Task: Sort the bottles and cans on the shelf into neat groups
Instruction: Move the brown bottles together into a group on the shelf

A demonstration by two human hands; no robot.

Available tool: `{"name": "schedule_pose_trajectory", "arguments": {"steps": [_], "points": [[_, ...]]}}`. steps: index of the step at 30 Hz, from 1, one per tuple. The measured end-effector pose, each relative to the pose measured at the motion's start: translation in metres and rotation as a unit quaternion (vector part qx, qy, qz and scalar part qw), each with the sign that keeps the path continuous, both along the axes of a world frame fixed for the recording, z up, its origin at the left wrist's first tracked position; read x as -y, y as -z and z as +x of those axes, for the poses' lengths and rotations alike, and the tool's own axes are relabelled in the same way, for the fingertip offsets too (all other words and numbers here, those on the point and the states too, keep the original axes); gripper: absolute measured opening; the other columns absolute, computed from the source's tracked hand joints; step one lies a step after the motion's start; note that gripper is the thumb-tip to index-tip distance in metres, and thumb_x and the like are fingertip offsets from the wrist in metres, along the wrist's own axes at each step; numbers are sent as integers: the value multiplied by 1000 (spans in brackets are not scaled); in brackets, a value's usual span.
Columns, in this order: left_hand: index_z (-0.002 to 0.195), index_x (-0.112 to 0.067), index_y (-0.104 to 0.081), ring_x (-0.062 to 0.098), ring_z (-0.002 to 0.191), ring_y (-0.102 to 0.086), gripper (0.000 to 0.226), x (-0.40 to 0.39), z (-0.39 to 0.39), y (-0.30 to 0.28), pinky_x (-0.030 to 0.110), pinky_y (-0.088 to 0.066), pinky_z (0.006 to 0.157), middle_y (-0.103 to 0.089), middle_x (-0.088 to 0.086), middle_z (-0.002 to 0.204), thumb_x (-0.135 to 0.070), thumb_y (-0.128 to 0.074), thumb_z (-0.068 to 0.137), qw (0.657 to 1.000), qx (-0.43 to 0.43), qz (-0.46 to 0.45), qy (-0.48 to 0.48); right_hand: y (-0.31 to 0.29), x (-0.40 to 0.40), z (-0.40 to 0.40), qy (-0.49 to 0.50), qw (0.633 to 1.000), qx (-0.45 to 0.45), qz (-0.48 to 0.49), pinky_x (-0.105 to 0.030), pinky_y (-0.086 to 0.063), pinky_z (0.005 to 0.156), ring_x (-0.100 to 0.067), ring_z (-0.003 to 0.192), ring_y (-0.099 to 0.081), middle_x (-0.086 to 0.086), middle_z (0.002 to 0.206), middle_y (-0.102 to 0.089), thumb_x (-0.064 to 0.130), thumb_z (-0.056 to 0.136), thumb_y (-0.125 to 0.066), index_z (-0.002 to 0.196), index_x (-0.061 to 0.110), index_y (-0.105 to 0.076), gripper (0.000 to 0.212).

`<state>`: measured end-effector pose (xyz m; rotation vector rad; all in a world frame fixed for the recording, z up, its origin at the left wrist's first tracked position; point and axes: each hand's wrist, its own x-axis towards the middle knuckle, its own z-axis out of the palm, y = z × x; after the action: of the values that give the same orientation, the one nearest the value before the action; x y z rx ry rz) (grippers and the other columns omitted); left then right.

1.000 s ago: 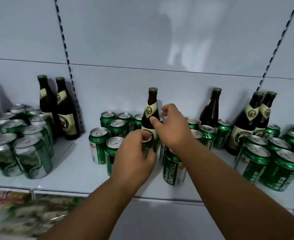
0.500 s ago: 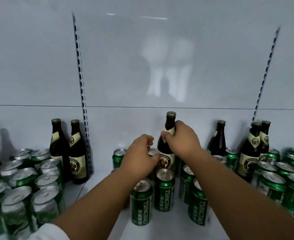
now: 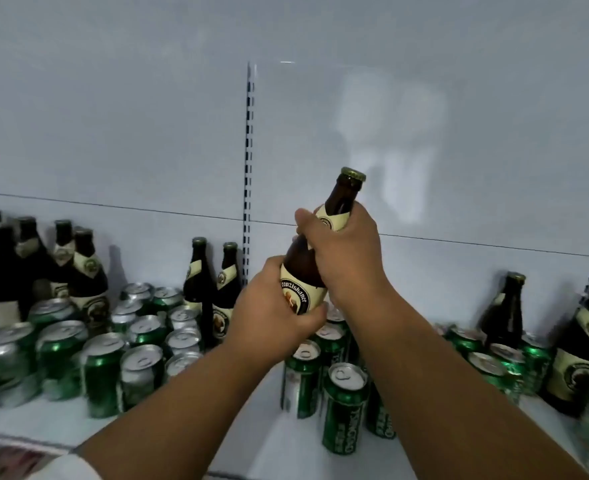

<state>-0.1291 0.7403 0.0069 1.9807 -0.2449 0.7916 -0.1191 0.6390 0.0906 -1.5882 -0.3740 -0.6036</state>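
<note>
A dark brown beer bottle (image 3: 307, 268) with a cream label and gold cap is lifted above the shelf, tilted to the right. My left hand (image 3: 272, 310) grips its lower body around the label. My right hand (image 3: 345, 251) grips its shoulder and neck. Below the bottle stand several green cans (image 3: 343, 407) on the white shelf (image 3: 251, 441). Two more brown bottles (image 3: 213, 289) stand upright by the slotted upright post, just left of my hands.
Several green cans (image 3: 106, 362) crowd the left shelf section, with several brown bottles (image 3: 78, 271) behind them. More bottles (image 3: 504, 313) and cans (image 3: 494, 368) stand at the right. A slotted post (image 3: 249, 168) divides the white back wall.
My right hand has lifted the brown bottle up off the shelf, and my left hand has left the cans to grip its lower body. The view has swung left.
</note>
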Motion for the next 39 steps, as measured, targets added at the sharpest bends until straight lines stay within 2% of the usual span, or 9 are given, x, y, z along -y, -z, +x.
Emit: {"name": "schedule_pose_trajectory", "arguments": {"steps": [4, 9, 15, 19, 23, 27, 31, 36, 39], "points": [[111, -37, -50, -5, 77, -67, 61, -56, -42, 11, 22, -58, 67, -69, -15, 90, -43, -85, 62, 996, -51, 14, -77, 19, -56, -6, -76, 997, -30, 10, -43, -59, 75, -18, 73, -69, -2, 79, -70, 27, 77, -73, 87, 20, -59, 19], [112, -36, -50, -2, 79, -67, 63, -136, -101, 23, 31, -60, 70, -69, -14, 91, -50, -80, 58, 983, -73, 38, -162, 35, -141, -41, -176, 983, -53, 26, -49, -60, 68, -26, 70, -70, -8, 77, -69, 28, 69, -72, 85, 17, -59, 23], [112, -41, -44, -8, 79, -65, 64, -234, -168, 29, 14, -55, 65, -66, -16, 91, -37, -86, 64, 976, -59, 17, -208, 33, -254, -99, -237, 970, -50, -3, -49, -60, 67, -26, 69, -70, -7, 74, -69, 22, 69, -73, 83, 17, -58, 20], [113, -38, -44, -3, 79, -67, 63, -320, -207, 36, 17, -58, 66, -66, -14, 91, -36, -86, 66, 969, -56, 20, -239, 41, -345, -134, -282, 958, -50, 16, -48, -61, 70, -27, 69, -70, -9, 75, -70, 21, 73, -73, 84, 19, -59, 17], [116, -29, -48, 0, 80, -67, 61, -398, -231, 50, 18, -58, 67, -66, -12, 93, -35, -85, 68, 961, -88, 2, -263, 56, -431, -152, -302, 950, -73, -13, -48, -60, 72, -28, 72, -69, -9, 75, -69, 21, 74, -73, 86, 15, -60, 19], [112, -32, -46, -10, 77, -62, 57, -460, -213, 55, 8, -49, 58, -63, -15, 90, -32, -85, 70, 961, -106, -21, -253, 58, -496, -133, -285, 954, -84, -44, -44, -59, 72, -23, 69, -68, -2, 71, -66, 25, 71, -72, 84, 17, -59, 20], [112, -30, -48, -3, 80, -65, 59, -503, -163, 74, 15, -56, 65, -66, -13, 92, -38, -85, 67, 963, -113, -36, -242, 67, -533, -94, -255, 960, -80, -77, -31, -54, 65, -18, 68, -64, -1, 73, -63, 20, 78, -71, 86, 14, -57, 18], [117, -32, -46, -3, 85, -62, 64, -545, -85, 97, 6, -48, 61, -62, -20, 96, -43, -85, 68, 965, -122, -54, -227, 84, -581, -27, -218, 965, -99, -108, -28, -51, 64, -17, 73, -65, 0, 77, -65, 21, 78, -71, 88, 16, -57, 18], [120, -32, -46, -6, 87, -61, 65, -572, -51, 107, 5, -47, 62, -62, -21, 98, -40, -85, 69, 966, -125, -63, -217, 91, -610, 2, -182, 970, -115, -112, -21, -42, 57, -10, 69, -61, 5, 75, -63, 22, 78, -70, 88, 18, -57, 16]]}}
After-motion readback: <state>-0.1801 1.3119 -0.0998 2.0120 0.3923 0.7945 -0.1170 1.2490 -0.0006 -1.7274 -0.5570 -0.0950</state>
